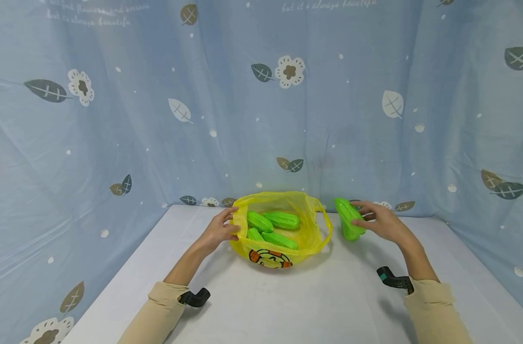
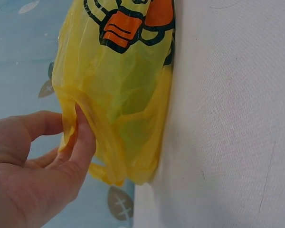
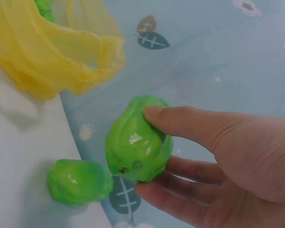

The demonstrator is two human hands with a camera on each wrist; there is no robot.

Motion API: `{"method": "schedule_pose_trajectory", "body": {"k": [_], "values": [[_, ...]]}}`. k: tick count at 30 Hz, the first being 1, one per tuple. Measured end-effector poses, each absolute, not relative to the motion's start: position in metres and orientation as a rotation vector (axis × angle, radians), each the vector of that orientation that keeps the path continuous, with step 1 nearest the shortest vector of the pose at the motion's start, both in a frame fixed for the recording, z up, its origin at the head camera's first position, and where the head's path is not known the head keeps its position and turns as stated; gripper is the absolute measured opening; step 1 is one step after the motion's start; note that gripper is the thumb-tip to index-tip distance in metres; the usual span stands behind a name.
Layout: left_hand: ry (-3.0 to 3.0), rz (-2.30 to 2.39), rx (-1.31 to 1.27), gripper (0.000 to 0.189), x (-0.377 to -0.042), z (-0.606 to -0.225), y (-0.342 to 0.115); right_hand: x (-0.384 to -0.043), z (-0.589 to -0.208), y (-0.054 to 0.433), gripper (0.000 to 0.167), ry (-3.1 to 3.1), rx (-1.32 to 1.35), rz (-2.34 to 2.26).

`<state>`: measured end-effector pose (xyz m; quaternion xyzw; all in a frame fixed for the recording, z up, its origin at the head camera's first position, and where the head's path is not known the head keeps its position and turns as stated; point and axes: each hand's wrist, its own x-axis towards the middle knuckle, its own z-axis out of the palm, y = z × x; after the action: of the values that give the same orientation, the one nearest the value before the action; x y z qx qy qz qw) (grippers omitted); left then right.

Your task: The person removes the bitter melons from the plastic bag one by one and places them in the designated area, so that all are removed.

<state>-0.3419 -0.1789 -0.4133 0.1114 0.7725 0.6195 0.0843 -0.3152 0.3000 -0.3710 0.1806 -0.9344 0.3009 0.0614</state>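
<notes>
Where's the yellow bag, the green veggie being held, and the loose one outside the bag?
Yellow bag (image 1: 275, 201): head view, back wall near its rim.
Held green veggie (image 3: 137, 141): right wrist view, shiny middle.
Loose green veggie (image 3: 79, 183): right wrist view, middle of its side.

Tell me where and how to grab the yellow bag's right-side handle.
Probably best at the outer curve of the handle, pinched from the right: that thin loop stands open beside the bag, clear of the green vegetables inside. The right hand, holding another vegetable, likely needs freeing first.
</notes>
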Motion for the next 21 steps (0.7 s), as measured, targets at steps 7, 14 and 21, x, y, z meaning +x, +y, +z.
{"method": "schedule_pose_trajectory", "body": {"k": [7, 14, 21], "values": [[2.306, 1.849, 0.336, 0.068, -0.339, -0.411, -0.177, -0.316, -0.374, 0.306, 0.064, -2.817, 0.466, 0.938], [2.307, 1.854, 0.321, 0.068, -0.339, -0.413, -0.177, -0.318, -0.379, 0.313, 0.066, -2.809, 0.363, 0.949], [2.311, 1.857, 0.338, 0.068, -0.339, -0.413, -0.178, -0.319, -0.384, 0.322, 0.07, -2.795, 0.269, 0.984]]}}
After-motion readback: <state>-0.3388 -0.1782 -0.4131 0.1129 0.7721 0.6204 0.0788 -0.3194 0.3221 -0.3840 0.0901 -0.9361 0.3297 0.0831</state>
